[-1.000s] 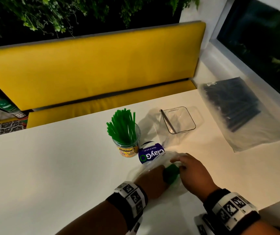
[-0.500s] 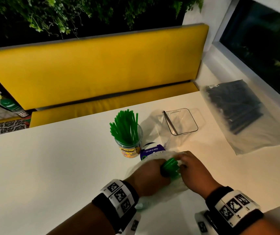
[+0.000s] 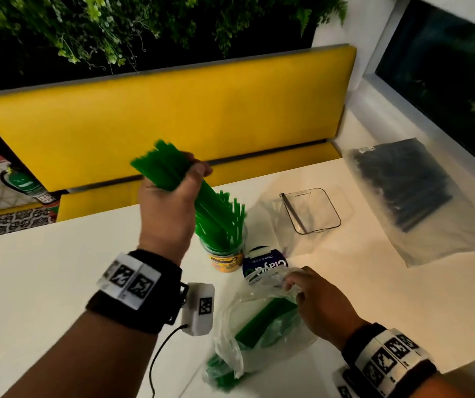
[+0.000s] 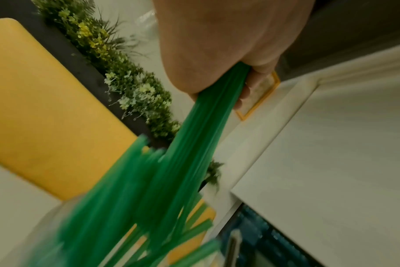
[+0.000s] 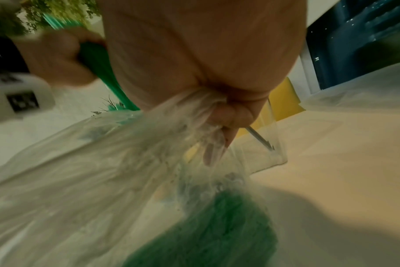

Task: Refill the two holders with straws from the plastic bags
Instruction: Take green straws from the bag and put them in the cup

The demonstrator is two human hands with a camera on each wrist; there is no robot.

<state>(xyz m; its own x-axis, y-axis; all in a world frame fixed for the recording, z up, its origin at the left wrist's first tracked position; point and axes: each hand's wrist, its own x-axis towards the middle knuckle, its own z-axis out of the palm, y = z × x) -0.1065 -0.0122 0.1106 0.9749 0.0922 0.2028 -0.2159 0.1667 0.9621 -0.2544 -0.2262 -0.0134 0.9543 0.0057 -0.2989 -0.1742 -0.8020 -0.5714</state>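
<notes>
Two hands busy: left hand (image 3: 170, 202) fingers clench green straw bundle (image 3: 201, 202) over round holder (image 3: 224, 255); right hand (image 3: 321, 301) fingers pinch plastic bag (image 3: 259, 320) mouth.

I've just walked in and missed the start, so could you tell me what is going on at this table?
A person is restocking straws. The left hand grips a bundle of green straws, lowering its ends into the round cup holder, which already has green straws in it. The right hand pinches the mouth of the clear bag, where more green straws remain. The square clear holder holds just one dark straw, and the bag of black straws lies untouched.
</notes>
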